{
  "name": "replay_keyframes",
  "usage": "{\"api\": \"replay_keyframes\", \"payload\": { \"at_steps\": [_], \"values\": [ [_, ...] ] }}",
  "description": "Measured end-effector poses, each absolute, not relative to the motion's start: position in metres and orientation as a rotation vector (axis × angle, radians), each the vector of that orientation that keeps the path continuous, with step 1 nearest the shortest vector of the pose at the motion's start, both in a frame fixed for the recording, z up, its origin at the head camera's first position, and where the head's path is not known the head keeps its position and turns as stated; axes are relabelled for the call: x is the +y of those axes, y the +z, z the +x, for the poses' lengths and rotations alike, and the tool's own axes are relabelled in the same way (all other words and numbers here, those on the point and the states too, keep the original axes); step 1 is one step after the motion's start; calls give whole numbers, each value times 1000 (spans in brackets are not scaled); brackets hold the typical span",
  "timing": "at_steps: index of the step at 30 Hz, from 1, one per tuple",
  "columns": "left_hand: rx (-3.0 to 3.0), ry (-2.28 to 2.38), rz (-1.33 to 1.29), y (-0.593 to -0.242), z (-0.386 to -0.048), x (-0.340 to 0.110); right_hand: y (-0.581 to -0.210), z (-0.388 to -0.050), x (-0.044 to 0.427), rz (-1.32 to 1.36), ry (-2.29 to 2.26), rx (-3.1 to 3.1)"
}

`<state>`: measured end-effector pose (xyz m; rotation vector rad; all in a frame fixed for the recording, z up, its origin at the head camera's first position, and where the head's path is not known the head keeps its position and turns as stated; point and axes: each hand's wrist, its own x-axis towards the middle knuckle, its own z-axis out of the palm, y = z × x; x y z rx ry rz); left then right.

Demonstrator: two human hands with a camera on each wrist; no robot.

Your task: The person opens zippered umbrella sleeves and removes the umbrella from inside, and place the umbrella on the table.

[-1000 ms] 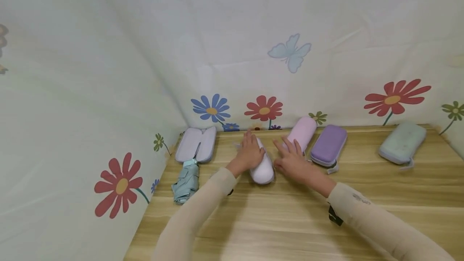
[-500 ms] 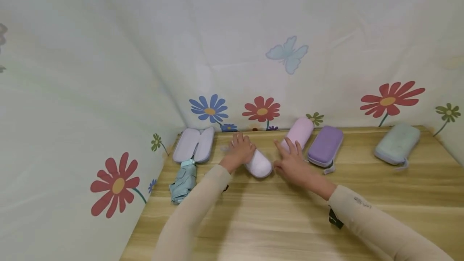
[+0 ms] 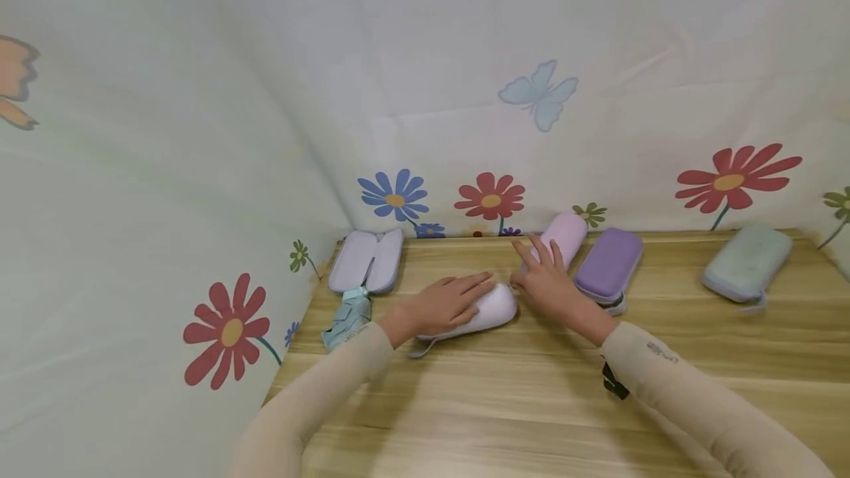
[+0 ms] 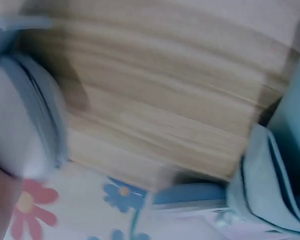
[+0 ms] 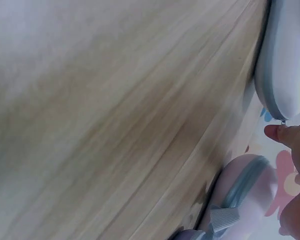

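- left hand (image 3: 446,306) laid over white case (image 3: 498,305), fingers extended; right hand (image 3: 546,286) pinching zipper pull (image 5: 283,122) at its end.
- wooden table (image 3: 518,397): case may skid if pressed lightly; room nearside, wall (image 3: 432,142) at back edge.
- pink case (image 3: 567,233): near right hand, could get nudged.
- pull: tiny, may slip from loose pinch.

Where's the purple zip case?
Head view, right of centre: the purple zip case lies on the table, between the pink case to its left and the pale green case farther right.
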<state>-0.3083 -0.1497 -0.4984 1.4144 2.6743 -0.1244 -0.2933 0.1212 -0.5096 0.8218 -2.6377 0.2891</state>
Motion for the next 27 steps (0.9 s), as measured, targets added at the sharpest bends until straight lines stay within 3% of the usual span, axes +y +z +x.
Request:
{"api": "replay_keyframes", "payload": {
  "at_steps": [4,17,27],
  "values": [
    [2681,-214,1531,-501,-296,-143,-512,-298,122,824,266,-2615],
    [2706,-42,1446,-506,-296,-147,-512,-301,120,830,278,-2636],
    [2873,187,1015,-510,-296,-136,-522,-298,118,866,352,-2603]
  ]
}}
